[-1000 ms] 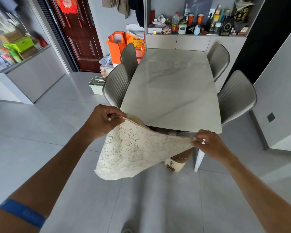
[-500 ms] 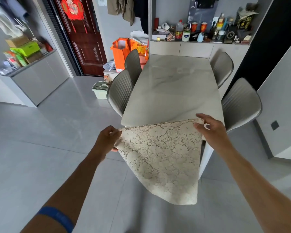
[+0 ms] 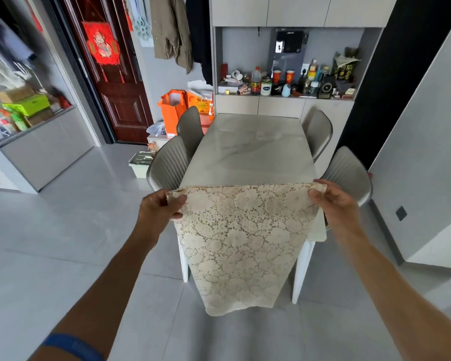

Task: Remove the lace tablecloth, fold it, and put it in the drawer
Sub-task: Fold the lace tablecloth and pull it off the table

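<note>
The cream lace tablecloth point(image 3: 241, 243) hangs folded in the air in front of the near end of the marble table point(image 3: 250, 155). Its top edge is stretched level between my hands and its lower end tapers toward the floor. My left hand point(image 3: 159, 205) grips the top left corner, fingers curled round the lace. My right hand point(image 3: 332, 200) pinches the top right corner. The cloth hides the table's near edge. No drawer is plainly visible.
Grey chairs flank the table, two on the left point(image 3: 171, 164) and two on the right point(image 3: 349, 170). A cluttered shelf point(image 3: 284, 87) sits behind the table above closed cabinet fronts point(image 3: 258, 106). Orange bags point(image 3: 173, 110) stand by a red door point(image 3: 115, 74). A low cabinet point(image 3: 44, 149) stands at left.
Both hands have risen and spread apart, pulling the cloth's top edge taut and level. The cloth, bunched and slanting a second ago, now hangs straight down. The view has tilted upward.
</note>
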A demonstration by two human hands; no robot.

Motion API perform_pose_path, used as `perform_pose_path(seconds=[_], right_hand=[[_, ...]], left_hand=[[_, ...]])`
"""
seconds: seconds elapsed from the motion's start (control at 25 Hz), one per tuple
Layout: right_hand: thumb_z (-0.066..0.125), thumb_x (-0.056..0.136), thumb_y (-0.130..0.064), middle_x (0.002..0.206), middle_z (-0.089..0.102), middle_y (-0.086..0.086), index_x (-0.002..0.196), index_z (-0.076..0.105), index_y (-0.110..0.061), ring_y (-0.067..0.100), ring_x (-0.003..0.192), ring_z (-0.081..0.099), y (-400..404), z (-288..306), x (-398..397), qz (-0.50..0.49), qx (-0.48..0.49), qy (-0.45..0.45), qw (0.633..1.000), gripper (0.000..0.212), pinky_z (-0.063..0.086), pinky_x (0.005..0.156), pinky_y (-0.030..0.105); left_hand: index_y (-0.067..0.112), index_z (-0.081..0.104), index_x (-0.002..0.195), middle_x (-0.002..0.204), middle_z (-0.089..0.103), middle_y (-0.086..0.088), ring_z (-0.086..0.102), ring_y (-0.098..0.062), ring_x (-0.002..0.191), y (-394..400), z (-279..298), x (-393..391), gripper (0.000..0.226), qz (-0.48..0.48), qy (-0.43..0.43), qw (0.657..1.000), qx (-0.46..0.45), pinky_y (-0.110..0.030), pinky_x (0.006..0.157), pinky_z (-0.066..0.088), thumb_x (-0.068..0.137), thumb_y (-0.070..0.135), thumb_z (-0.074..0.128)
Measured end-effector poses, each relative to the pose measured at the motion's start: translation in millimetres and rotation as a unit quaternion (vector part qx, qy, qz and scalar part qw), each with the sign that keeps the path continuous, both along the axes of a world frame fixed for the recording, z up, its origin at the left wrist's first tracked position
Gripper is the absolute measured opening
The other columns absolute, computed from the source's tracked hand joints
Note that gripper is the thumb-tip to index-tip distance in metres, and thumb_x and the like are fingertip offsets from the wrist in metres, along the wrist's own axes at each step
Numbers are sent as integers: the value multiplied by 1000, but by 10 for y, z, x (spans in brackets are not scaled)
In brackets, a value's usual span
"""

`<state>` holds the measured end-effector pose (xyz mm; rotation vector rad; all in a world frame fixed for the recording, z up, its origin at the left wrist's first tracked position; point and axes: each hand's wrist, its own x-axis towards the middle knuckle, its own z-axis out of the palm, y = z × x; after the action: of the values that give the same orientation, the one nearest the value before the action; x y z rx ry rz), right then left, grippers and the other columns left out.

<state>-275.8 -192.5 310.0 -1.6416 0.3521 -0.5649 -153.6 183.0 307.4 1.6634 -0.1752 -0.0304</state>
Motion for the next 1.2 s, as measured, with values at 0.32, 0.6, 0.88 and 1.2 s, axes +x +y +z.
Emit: perform_pose_path(seconds=[0.32, 0.6, 0.88, 1.2], right_hand=[[73, 84, -34, 157, 29, -19, 79, 72, -10, 0, 145, 14, -552, 272, 496, -95, -203, -17, 975, 24, 14, 111, 30], [71, 87, -29, 155, 37, -6, 82, 68, -6, 19, 149, 18, -1159, 444, 2629, -153, -239, 46, 958, 24, 9, 119, 41], [66, 86, -20, 99, 56, 3, 66, 51, -17, 11, 95, 54, -1661, 3382, 4489, -292, -55, -361, 884, 25, 47, 88, 28], [75, 83, -23, 153, 42, -2, 72, 73, -27, -1, 131, 42, -1740, 2141, 4224, -146, -98, -251, 952, 11, 38, 105, 17]], left_hand=[[29, 61, 66, 152, 41, 8, 41, -18, 138, -636, 422, 571, 26, 42, -169, 978, 115, -46, 111, 40, 81, 16, 78], [8, 69, 94, 93, 65, 3, 59, -25, 94, -1530, 470, 2871, 23, 12, -142, 971, 194, -33, 77, 46, 84, 28, 73], [13, 64, 82, 126, 63, -20, 58, -26, 122, -2494, 3566, 4743, 8, -1, -364, 923, -128, -33, 96, 53, 85, 18, 69], [19, 55, 67, 129, 55, 16, 53, -3, 125, -2048, 2340, 4523, 28, -52, -382, 922, -24, -25, 99, 45, 85, 4, 72]])
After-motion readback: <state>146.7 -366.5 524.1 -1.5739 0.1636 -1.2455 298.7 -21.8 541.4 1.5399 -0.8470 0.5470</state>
